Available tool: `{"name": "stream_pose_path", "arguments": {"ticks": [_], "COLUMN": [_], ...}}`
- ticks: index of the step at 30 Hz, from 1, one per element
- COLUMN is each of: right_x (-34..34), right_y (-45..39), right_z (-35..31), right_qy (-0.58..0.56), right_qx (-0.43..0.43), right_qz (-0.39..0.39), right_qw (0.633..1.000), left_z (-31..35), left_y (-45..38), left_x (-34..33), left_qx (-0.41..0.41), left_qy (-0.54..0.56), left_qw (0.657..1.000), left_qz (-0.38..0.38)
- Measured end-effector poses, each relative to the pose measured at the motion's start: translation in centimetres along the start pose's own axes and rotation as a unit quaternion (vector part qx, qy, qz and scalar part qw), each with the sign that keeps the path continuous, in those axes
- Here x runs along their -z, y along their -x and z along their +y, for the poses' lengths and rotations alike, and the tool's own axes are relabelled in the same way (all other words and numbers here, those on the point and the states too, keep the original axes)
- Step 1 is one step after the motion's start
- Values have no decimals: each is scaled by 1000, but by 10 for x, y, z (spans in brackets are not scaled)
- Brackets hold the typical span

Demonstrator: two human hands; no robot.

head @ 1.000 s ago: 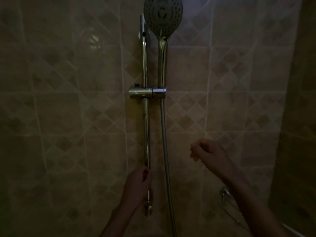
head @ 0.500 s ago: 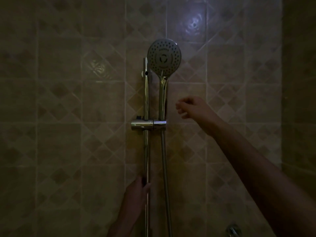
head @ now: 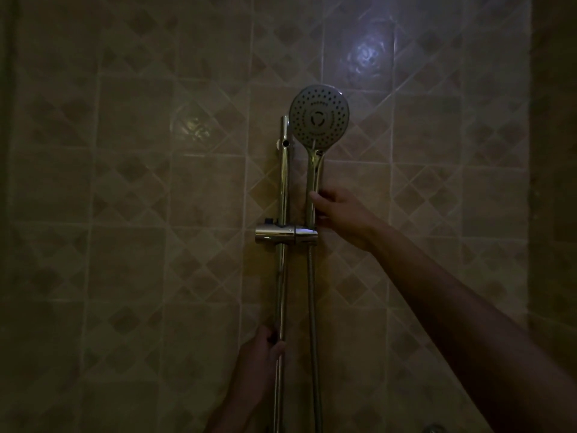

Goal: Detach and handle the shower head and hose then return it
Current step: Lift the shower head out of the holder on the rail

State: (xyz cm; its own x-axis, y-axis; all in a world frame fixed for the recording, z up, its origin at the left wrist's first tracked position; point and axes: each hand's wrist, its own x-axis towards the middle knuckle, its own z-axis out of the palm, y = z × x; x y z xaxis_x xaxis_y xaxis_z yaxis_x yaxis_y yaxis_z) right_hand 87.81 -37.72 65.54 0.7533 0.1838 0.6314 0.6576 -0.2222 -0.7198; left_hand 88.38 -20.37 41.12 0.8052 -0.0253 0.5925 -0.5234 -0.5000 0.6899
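Observation:
A round chrome shower head (head: 318, 115) sits upright in a chrome holder (head: 286, 235) clamped to a vertical slide rail (head: 283, 182) on the tiled wall. Its handle (head: 313, 179) runs down into the holder, and the metal hose (head: 313, 301) hangs straight below. My right hand (head: 338, 214) is wrapped around the lower handle just above the holder. My left hand (head: 262, 354) grips the rail low down, left of the hose.
Beige diamond-patterned tiles (head: 156, 214) cover the wall in dim light. A darker side wall (head: 555, 182) stands at the right. A bit of a chrome tap fitting (head: 434, 429) shows at the bottom right edge.
My right hand rose from waist height and closed on the shower head's handle. The view tilted upward. My left hand stayed on the rail.

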Motion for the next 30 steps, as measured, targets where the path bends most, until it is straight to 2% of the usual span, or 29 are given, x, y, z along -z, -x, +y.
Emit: {"name": "stream_pose_path", "arguments": {"ticks": [4, 9, 15, 19, 25, 30], "right_x": [-4, -9, -7, 8, 33, 22], "right_y": [-3, -4, -5, -6, 18, 74], "right_z": [0, -3, -24, -39, -20, 25], "right_qy": [-50, -53, -50, -55, -45, -75], "right_qx": [-11, -21, -8, 23, -5, -44], "right_qz": [6, 16, 59, 89, 80, 86], "right_qw": [999, 998, 997, 994, 996, 993], "left_z": [-1, -2, 2, 0, -6, -8], "left_y": [-1, -5, -1, 2, 1, 8], "left_x": [1, 4, 4, 2, -3, 8], "left_qx": [1, 19, 38, 43, 46, 31], "left_qy": [11, 12, 11, 16, 27, 88], "left_qw": [1000, 999, 999, 999, 998, 990], "left_qz": [-10, -35, -30, -25, -16, -105]}}
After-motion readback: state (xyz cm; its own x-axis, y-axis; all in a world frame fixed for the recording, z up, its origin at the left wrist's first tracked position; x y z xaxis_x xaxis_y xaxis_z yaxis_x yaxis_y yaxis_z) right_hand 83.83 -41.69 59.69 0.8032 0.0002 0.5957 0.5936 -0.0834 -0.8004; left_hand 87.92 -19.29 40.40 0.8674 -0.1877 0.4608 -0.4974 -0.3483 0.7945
